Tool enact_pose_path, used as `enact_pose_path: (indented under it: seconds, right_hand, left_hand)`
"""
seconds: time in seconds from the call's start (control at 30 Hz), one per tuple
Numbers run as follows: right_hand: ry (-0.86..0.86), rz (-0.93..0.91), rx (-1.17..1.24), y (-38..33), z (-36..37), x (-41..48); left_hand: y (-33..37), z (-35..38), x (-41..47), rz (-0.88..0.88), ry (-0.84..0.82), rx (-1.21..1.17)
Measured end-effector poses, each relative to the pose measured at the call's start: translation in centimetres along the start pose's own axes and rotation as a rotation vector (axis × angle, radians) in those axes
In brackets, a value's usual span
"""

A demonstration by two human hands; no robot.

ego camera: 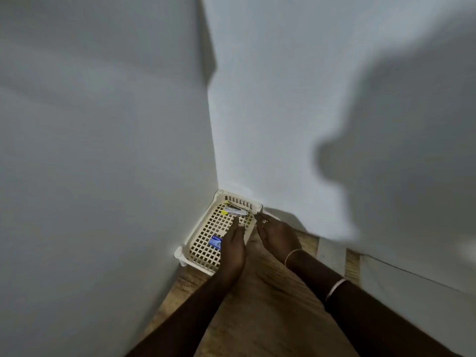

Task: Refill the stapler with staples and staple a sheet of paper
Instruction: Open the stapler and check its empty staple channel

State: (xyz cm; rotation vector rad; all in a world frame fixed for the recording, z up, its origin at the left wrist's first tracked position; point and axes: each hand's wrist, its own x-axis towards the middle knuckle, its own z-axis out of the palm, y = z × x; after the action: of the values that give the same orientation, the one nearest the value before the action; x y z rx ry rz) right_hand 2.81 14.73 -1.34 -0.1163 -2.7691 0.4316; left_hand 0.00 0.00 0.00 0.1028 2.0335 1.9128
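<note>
A cream plastic lattice tray (206, 228) sits in the corner where two white walls meet. Inside it, at the far end, lies a silver stapler (235, 210) with a yellow part beside it. A small blue staple box (215, 241) lies nearer in the tray. My left hand (233, 247) stretches flat over the tray, fingers pointing at the stapler, holding nothing. My right hand (277, 234) hovers just right of the tray's far corner with fingers loosely curled; I cannot make out anything in it.
The tray rests on a wooden surface (257, 292). White walls close in on the left and behind. A white sheet or panel (332, 253) lies at the right along the wall. Bangles circle my right wrist.
</note>
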Motion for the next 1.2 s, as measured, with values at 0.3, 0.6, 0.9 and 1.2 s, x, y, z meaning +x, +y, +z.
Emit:
enact_pose_path:
  seconds: [0.3, 0.6, 0.9, 1.2]
  right_hand:
    - [-0.229, 0.006, -0.130, -0.4, 5.3, 8.8]
    - [-0.302, 0.047, -0.087, -0.6, 8.4, 10.8]
    - [-0.104, 0.352, 0.368, -1.1, 7.4, 7.7]
    - [0.116, 0.638, 1.274, -1.6, -4.0, -2.5]
  left_hand:
    - [-0.3, -2.0, 5.0, -0.318, 0.180, -0.418]
    - [-2.6, -3.0, 5.5, -0.411, 0.231, -0.466]
    - [-0.5, -3.0, 1.5, -0.223, 0.210, -0.280]
    - [1.4, -0.3, -4.1, 0.009, -0.027, -0.072]
